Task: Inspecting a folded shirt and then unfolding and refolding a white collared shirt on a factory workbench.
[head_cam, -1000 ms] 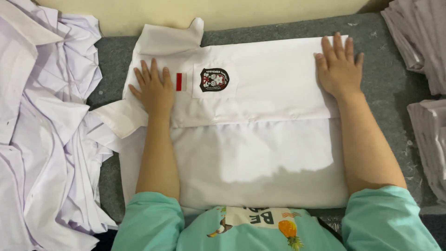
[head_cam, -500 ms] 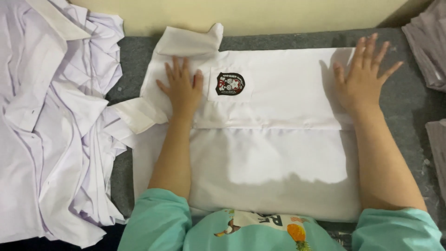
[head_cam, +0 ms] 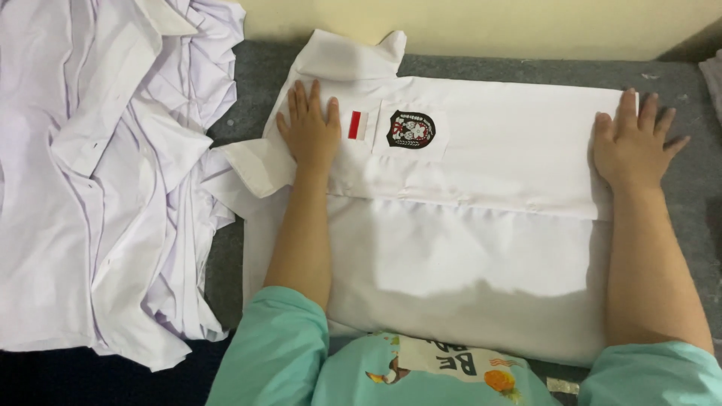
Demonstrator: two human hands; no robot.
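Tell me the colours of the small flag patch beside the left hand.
Red over white, on the white shirt, right of the left hand; head view.

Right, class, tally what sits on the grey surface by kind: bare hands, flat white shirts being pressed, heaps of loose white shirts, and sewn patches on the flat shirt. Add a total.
Bare hands: 2, left hand and right hand
Flat folded white cotton shirt: 1
Heap of crumpled white shirts: 1
Patches: 2, black shield-shaped badge and small red-and-white rectangular patch
Total: 6

One folded shirt, one heap, two hands counted

One flat white cotton shirt (head_cam: 481, 188) with one black shield badge (head_cam: 411, 128) and one red-and-white strip (head_cam: 355, 125) is seen; one crumpled white garment pile (head_cam: 98, 173); two bare hands, left (head_cam: 308, 128) and right (head_cam: 632, 146)
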